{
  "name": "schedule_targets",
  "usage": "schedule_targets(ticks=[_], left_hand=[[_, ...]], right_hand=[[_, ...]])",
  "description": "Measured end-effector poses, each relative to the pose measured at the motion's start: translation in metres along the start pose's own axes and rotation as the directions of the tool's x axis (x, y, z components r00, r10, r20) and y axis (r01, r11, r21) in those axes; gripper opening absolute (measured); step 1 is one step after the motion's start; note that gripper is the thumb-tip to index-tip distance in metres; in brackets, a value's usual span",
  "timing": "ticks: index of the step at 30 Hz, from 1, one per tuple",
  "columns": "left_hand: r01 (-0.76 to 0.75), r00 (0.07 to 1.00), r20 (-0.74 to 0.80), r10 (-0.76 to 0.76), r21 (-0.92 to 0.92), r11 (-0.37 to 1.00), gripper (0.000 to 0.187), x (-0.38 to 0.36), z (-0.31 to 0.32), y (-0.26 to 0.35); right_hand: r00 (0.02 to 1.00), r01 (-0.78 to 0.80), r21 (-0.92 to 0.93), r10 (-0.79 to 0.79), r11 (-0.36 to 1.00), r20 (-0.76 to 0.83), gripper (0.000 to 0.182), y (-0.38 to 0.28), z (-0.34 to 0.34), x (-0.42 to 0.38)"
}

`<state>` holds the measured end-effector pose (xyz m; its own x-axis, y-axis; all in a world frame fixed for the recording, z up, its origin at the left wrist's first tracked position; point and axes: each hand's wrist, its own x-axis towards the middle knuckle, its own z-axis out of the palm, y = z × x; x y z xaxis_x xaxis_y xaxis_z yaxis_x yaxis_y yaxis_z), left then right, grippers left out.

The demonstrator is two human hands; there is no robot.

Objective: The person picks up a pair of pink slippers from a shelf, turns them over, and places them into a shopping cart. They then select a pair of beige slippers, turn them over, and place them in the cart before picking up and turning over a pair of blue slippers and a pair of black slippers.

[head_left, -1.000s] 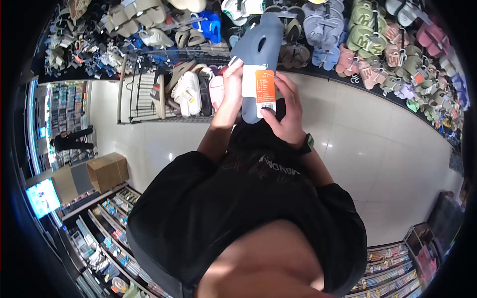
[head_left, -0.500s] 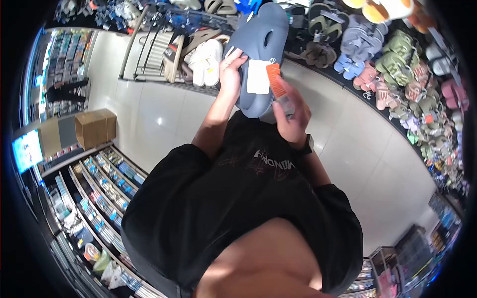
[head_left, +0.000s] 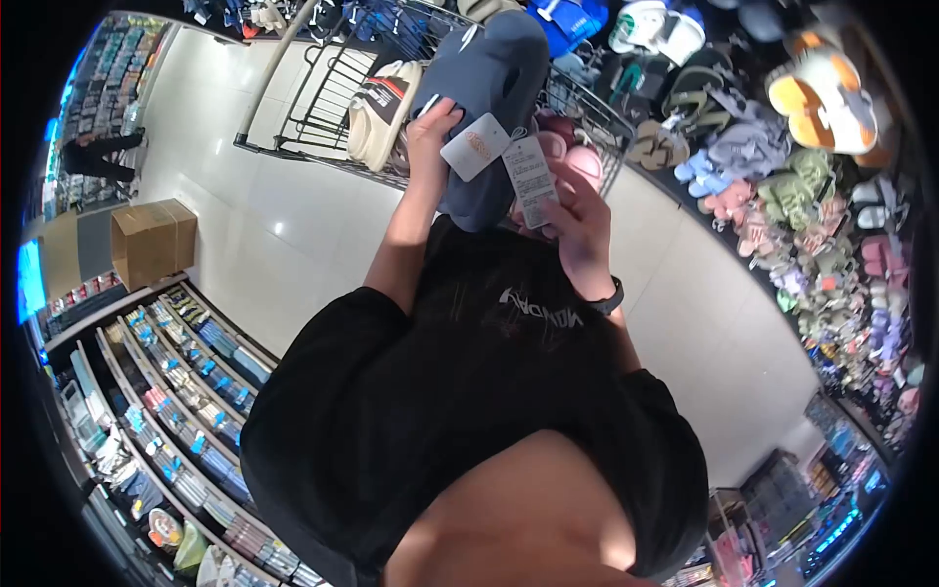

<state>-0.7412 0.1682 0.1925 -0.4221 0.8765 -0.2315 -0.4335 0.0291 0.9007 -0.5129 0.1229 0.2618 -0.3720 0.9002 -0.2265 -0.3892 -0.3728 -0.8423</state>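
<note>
A pair of dark blue-grey slippers [head_left: 489,83] is held up in front of my chest, soles and straps partly overlapping. My left hand [head_left: 430,142] grips them by the left side, fingers closed around the edge. From the slippers hangs a white card with orange print [head_left: 474,149]. Beside it is a white price tag [head_left: 531,184] with small dark print, too small to read. My right hand [head_left: 584,230], with a dark band on its wrist, pinches this tag between thumb and fingers.
Behind the slippers stands a black wire rack [head_left: 313,127] with beige shoes [head_left: 381,112] and pink slippers [head_left: 584,164]. Slippers line a display on the right. A cardboard box [head_left: 154,240] sits at left, near shelves of small goods [head_left: 186,391]. A person in dark clothes [head_left: 103,157] is farther off.
The tag has gone from its orange side to its white printed side, and my right hand now pinches it. The slippers have tilted and shifted slightly left. The view has turned a little.
</note>
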Motion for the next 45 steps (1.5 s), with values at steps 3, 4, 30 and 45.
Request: schedule_targets(ticks=[3,4,30,45], left_hand=[[0.002,1.000,-0.008,-0.001,0.110,0.994,0.039,0.024,-0.029,0.004],[0.009,0.999,0.047,-0.014,0.110,0.994,0.039,0.030,-0.038,0.011],[-0.048,0.969,0.247,-0.021,0.268,0.962,0.065,0.070,-0.082,0.035],[-0.063,0.998,0.024,0.058,0.387,0.920,0.062,0.065,-0.087,0.038]], right_hand=[[0.998,-0.025,-0.065,0.029,0.998,0.061,0.047,0.014,0.018,0.024],[0.998,-0.025,-0.065,0.028,0.998,0.054,0.046,0.018,0.027,0.033],[0.890,0.072,-0.580,-0.315,0.811,-0.330,0.021,0.078,0.097,0.110],[0.924,0.120,-0.723,-0.343,0.681,-0.170,0.012,0.088,0.010,0.074]])
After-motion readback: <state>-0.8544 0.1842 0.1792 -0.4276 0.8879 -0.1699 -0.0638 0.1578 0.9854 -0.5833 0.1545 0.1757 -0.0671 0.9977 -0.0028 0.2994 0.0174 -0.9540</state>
